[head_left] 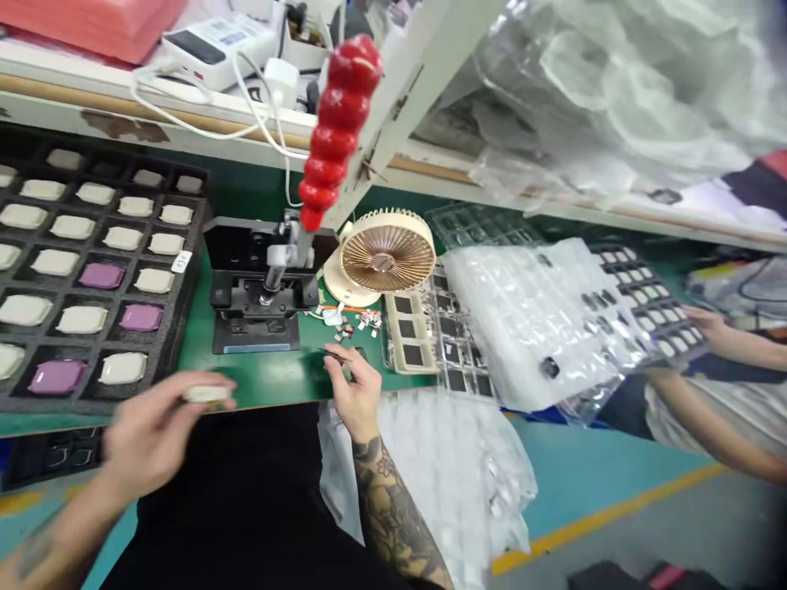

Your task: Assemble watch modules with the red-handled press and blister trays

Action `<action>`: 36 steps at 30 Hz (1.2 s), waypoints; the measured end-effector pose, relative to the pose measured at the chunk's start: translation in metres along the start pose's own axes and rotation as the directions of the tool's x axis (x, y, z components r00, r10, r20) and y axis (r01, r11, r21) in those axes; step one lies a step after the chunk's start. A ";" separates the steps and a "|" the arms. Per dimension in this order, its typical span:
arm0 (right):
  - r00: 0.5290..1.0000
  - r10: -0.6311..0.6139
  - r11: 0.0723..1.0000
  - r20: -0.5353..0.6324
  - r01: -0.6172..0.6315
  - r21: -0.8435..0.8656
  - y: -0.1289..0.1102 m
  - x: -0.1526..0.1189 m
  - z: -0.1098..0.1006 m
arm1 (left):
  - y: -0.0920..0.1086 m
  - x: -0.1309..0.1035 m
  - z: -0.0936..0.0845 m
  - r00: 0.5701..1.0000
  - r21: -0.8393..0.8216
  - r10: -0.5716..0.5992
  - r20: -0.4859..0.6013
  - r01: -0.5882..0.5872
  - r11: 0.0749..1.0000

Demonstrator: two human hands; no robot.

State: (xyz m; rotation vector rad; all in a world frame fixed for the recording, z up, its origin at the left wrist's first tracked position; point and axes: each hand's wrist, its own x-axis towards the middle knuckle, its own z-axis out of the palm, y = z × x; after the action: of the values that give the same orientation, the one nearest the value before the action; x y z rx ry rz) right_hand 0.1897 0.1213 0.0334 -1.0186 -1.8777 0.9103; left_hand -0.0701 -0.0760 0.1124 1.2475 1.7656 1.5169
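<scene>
My left hand (153, 426), slightly blurred, grips a small cream-coloured casing (206, 394) between thumb and fingers, just off the bench's front edge. My right hand (357, 381) is closed around thin dark tweezers (330, 354), their tips pointing left over the green bench. Beyond the tweezers lie small white and reddish pieces (367, 321) in a loose pile. Between and behind both hands stands a black hand press (264, 295) with a red ribbed handle (341, 123). At left, a dark foam tray (175, 328) carries several cream and purple casings (102, 275) in its compartments.
A cream desk fan (387, 250) stands behind the loose pieces. Right of it are a cream tray (424, 332) with dark square pieces and a white bubble-wrap sheet (522, 319). Plastic bags (615, 90) hang over the shelf. Another person's arm (713, 418) reaches in at far right.
</scene>
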 end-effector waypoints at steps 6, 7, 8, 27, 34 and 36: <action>0.982 0.104 0.981 -0.160 -0.074 0.181 -0.005 -0.005 -0.003 | -0.058 0.038 0.129 0.911 -0.440 -0.322 0.257 0.407 0.800; 0.980 0.107 0.967 -0.168 -0.063 0.247 -0.008 -0.007 -0.002 | -0.061 0.039 0.134 0.899 -0.452 -0.341 0.275 0.434 0.779; 0.982 0.096 0.953 -0.161 -0.044 0.301 -0.011 -0.009 0.000 | -0.063 0.039 0.136 0.893 -0.453 -0.351 0.282 0.446 0.772; 0.997 -0.012 0.919 -0.082 0.043 0.392 -0.004 -0.023 0.039 | -0.072 0.022 0.139 0.930 -0.371 -0.319 0.184 0.366 0.854; 0.995 -0.016 0.912 -0.095 0.054 0.406 -0.007 -0.022 0.042 | -0.074 0.020 0.137 0.937 -0.358 -0.291 0.192 0.343 0.869; 0.995 0.076 0.895 -0.065 -0.040 0.445 -0.007 -0.020 0.043 | -0.076 0.020 0.135 0.937 -0.372 -0.285 0.201 0.342 0.863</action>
State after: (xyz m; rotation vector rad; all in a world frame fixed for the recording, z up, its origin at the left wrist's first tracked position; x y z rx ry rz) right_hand 0.1568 0.0916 0.0154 -0.8163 -1.4802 1.2441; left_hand 0.0092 0.0109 0.0095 0.7925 1.3897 1.4624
